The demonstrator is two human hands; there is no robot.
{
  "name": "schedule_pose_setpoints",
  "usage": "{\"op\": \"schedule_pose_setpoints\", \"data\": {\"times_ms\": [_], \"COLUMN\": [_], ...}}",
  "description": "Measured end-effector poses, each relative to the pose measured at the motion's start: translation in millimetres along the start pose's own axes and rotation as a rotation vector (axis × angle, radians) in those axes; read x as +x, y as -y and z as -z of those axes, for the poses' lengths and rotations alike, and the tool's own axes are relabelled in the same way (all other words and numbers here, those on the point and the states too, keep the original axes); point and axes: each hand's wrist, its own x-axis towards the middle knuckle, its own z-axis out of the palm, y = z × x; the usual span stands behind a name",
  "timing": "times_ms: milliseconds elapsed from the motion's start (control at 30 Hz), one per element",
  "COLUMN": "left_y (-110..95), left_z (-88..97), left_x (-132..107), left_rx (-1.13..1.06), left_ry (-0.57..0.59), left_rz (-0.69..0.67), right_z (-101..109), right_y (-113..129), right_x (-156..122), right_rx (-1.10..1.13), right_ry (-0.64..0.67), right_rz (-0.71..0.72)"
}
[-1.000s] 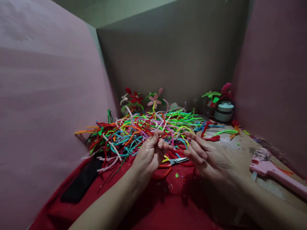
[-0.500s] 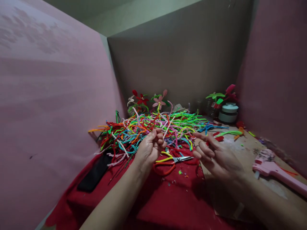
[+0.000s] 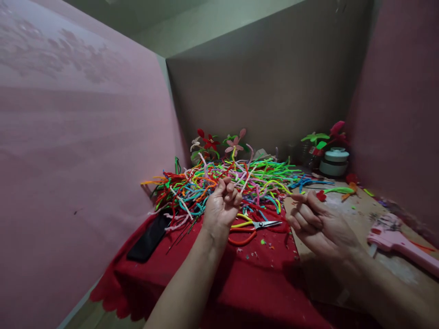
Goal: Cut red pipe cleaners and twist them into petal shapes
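Bench (image 3: 254, 278): draped in deep red cloth with a scalloped hem; scraps of coloured fuzz are scattered near its middle.
Board (image 3: 358, 208): flat tan cardboard-like sheet on the bench's right side.
Pile (image 3: 226, 173): tangled heap of fuzzy, multicoloured, pipe-cleaner-like stems across the back of the bench, beyond both hands.
Right hand (image 3: 315, 221): raised over the board's left part, forefinger stretched toward the pile, other fingers curled.
Left hand (image 3: 222, 208): raised before the pile, fingers curled in, thumb up against them.
Grip, both hands: fingers drawn in, but I cannot tell whether anything thin is pinched in either.
Glue gun (image 3: 391, 240): pink plastic, on the board, handle running toward the near right.
Phone (image 3: 148, 240): black flat slab on the cloth, left of the left forearm, long axis slanting away to the right.
Scissors (image 3: 259, 225): yellow and orange-red loops beside the left wrist, silver blades pointing right.
Jar (image 3: 334, 169): round, mint-green, dark-banded, at the back right; contents hidden.
White fuzzy stem (image 3: 247, 179): just beside the left fingers, long axis slanting up and right.
Yellow fuzzy stem (image 3: 279, 183): arches rightward, one end toward the right forefinger.
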Motion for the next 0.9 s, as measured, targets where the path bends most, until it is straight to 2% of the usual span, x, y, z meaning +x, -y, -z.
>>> {"op": "schedule_pose_setpoints", "data": {"times_ms": [167,433,567,667,800,900], "left_y": [-0.7,-2.4,3.0,7.0,13.4,22.7], "left_z": [-5.9,-0.8,-0.5,-4.9,-16.6,-25.0], "left_x": [2.1,-1.2,-1.3,-3.6,-8.1,-7.7], "left_rx": [-0.051,0.045,0.081,0.190,0.465,0.660], "left_ry": [-0.048,0.018,0.101,0.167,0.286,0.333], "left_rz": [-0.057,-0.094,-0.094,-0.028,0.160,0.278], "right_z": [-1.3,7.3,2.6,-2.1,-3.3,-3.0], "right_y": [-4.0,-11.1,-11.6,-10.4,-8.7,-8.1], "right_x": [0.3,-4.7,-5.3,-3.4,-0.2,1.2], "right_rx": [-0.042,-0.024,-0.072,-0.121,-0.274,-0.403], "right_ry": [0.028,0.058,0.123,0.159,0.156,0.179], "right_rz": [0.041,-0.011,-0.012,-0.034,-0.054,-0.050]}}
